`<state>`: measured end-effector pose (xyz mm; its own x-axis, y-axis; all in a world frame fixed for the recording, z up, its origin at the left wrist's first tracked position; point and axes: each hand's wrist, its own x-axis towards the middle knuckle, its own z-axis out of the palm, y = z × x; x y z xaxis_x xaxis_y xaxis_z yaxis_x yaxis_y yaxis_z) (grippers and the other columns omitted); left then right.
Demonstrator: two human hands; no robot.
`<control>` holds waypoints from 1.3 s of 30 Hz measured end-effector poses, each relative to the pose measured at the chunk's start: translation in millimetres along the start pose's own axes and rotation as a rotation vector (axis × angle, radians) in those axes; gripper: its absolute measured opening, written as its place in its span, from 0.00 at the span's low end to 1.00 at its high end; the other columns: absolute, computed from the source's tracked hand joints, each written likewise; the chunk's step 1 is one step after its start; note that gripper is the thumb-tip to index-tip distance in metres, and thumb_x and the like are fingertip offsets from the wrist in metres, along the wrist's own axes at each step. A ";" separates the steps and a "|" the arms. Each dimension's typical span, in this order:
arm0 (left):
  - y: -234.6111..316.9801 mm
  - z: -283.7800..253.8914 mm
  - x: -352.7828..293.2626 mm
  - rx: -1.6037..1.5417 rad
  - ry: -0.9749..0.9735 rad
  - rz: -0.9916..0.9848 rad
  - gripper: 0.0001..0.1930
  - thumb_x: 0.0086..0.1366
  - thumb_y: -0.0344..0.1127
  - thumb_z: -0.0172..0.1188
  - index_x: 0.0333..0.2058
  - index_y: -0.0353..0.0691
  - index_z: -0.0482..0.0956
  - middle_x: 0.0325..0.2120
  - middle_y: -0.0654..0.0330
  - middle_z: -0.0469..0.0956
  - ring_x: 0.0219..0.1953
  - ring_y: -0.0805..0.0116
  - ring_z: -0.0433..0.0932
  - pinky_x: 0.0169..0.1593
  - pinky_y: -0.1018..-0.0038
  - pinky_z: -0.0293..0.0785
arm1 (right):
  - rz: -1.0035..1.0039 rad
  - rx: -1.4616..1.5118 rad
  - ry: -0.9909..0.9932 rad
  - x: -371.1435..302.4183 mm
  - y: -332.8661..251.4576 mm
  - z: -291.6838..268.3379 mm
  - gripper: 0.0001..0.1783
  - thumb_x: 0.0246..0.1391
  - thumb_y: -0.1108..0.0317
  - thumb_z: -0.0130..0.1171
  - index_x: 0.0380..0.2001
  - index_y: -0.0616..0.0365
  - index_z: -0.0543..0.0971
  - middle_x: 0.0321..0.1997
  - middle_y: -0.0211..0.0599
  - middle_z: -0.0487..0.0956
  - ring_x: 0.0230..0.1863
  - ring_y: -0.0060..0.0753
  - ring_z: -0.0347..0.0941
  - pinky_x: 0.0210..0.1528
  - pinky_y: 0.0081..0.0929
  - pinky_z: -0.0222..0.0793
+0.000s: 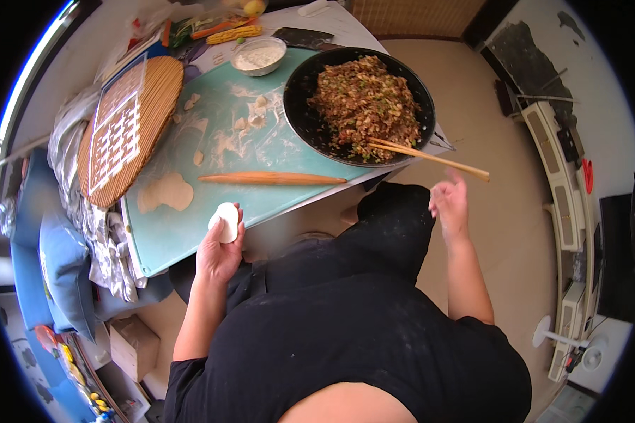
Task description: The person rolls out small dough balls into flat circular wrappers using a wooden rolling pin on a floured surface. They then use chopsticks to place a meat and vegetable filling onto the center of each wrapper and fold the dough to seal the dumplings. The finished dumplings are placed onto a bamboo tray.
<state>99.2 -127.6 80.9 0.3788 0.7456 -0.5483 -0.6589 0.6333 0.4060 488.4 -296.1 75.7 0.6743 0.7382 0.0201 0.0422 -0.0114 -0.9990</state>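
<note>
A round white dough wrapper point(228, 220) rests in my left hand point(220, 255), whose fingers are closed around it just off the table's near edge. My right hand point(450, 209) is raised on the right, slightly blurred, fingers apart and holding nothing. Just beyond it are wooden chopsticks point(441, 157), their tips lying in the minced filling point(367, 102) that heaps in a black pan point(298, 109). A tapered wooden rolling pin point(271, 179) lies across the floured green mat point(222, 130). Flattened dough wrappers point(168, 194) lie to its left, overlapping.
A metal bowl of flour point(259, 69) stands at the mat's far edge, near a dark cleaver point(300, 37) and corn point(234, 34). On the left, a round slatted tray point(164, 88) carries a white grid point(123, 130). Small dough bits point(241, 123) dot the mat.
</note>
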 end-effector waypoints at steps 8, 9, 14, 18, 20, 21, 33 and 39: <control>-12.1 67.9 10.7 0.086 -0.191 -0.162 0.20 0.66 0.35 0.46 0.54 0.35 0.61 0.52 0.50 0.68 0.54 0.58 0.69 0.51 0.66 0.74 | -0.171 0.060 0.052 69.1 -33.4 47.7 0.09 0.54 0.66 0.57 0.33 0.60 0.75 0.18 0.24 0.69 0.17 0.13 0.63 0.16 0.11 0.57; -15.2 71.4 11.2 0.084 -0.205 -0.176 0.20 0.66 0.35 0.46 0.54 0.35 0.61 0.52 0.50 0.68 0.54 0.58 0.68 0.50 0.66 0.74 | -0.255 -0.080 0.009 81.0 -29.1 53.4 0.08 0.54 0.66 0.56 0.33 0.59 0.75 0.19 0.24 0.69 0.18 0.14 0.64 0.18 0.12 0.60; -20.4 51.1 11.8 0.056 -0.126 -0.178 0.19 0.65 0.35 0.47 0.53 0.35 0.62 0.52 0.49 0.68 0.54 0.57 0.69 0.50 0.64 0.74 | -0.240 -0.250 -0.229 75.5 -55.4 65.2 0.10 0.58 0.66 0.49 0.33 0.61 0.75 0.27 0.32 0.73 0.26 0.21 0.72 0.32 0.18 0.70; -16.9 20.6 12.8 0.001 -0.121 -0.173 0.19 0.64 0.36 0.48 0.52 0.35 0.63 0.51 0.48 0.69 0.53 0.56 0.69 0.50 0.64 0.73 | -0.392 -0.189 -0.069 70.1 -63.6 48.7 0.09 0.57 0.68 0.50 0.32 0.63 0.76 0.29 0.36 0.75 0.28 0.26 0.73 0.33 0.23 0.71; -17.7 16.6 15.3 -0.011 -0.104 -0.186 0.19 0.64 0.36 0.48 0.52 0.34 0.63 0.51 0.48 0.69 0.53 0.56 0.69 0.50 0.64 0.73 | -0.543 -0.462 -0.062 83.1 -48.7 50.2 0.09 0.57 0.69 0.50 0.31 0.63 0.76 0.30 0.38 0.76 0.29 0.30 0.73 0.34 0.24 0.71; -18.0 19.3 16.4 -0.011 -0.096 -0.191 0.19 0.65 0.36 0.47 0.52 0.34 0.63 0.50 0.48 0.69 0.53 0.56 0.69 0.50 0.64 0.74 | -0.682 -0.575 -0.086 82.3 -41.3 58.5 0.08 0.56 0.69 0.51 0.32 0.63 0.77 0.31 0.41 0.76 0.29 0.35 0.74 0.33 0.27 0.71; -18.0 22.4 19.8 -0.042 -0.132 -0.229 0.19 0.65 0.35 0.46 0.53 0.33 0.62 0.51 0.48 0.68 0.52 0.56 0.70 0.49 0.63 0.75 | -0.635 -0.561 -0.299 55.2 -48.6 75.1 0.05 0.54 0.73 0.53 0.28 0.63 0.77 0.28 0.40 0.76 0.29 0.35 0.73 0.31 0.26 0.70; -19.2 24.3 18.7 -0.008 -0.139 -0.212 0.20 0.65 0.36 0.46 0.53 0.33 0.62 0.50 0.48 0.69 0.51 0.55 0.71 0.49 0.64 0.75 | -0.559 -0.437 -0.186 64.2 -56.1 62.7 0.08 0.55 0.72 0.50 0.29 0.64 0.76 0.27 0.38 0.76 0.29 0.31 0.74 0.34 0.25 0.70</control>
<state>134.7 -120.8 80.6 0.5948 0.6178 -0.5144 -0.5598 0.7775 0.2865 483.1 -205.7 130.5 0.3310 0.8143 0.4768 0.6601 0.1613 -0.7337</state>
